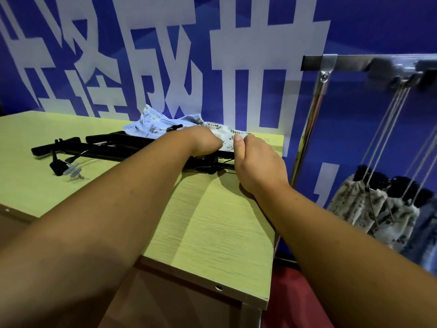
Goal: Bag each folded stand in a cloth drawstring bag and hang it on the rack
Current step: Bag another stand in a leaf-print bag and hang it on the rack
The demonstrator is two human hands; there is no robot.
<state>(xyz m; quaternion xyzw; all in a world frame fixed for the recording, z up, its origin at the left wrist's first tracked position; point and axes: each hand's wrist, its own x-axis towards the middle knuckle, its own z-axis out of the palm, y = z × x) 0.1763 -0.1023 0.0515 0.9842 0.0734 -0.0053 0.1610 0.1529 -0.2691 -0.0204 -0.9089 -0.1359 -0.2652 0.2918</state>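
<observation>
Black folded stands (101,147) lie across the pale green table (212,221), with loose black cables at their left end. A white leaf-print drawstring bag (227,136) lies at the table's far right; my right hand (255,162) pinches its near edge between thumb and fingers. My left hand (203,140) lies curled on the same bag, its fingers hidden under the cloth. Behind them rests a light blue floral bag (151,125) with a black cord stopper. A metal rack (354,62) stands to the right.
Several filled cloth bags (369,209) hang by cords from the rack's hooks at the right. A blue wall with large white characters stands close behind the table. A small clear plastic piece (74,174) lies near the cables. Red floor shows below the table's right edge.
</observation>
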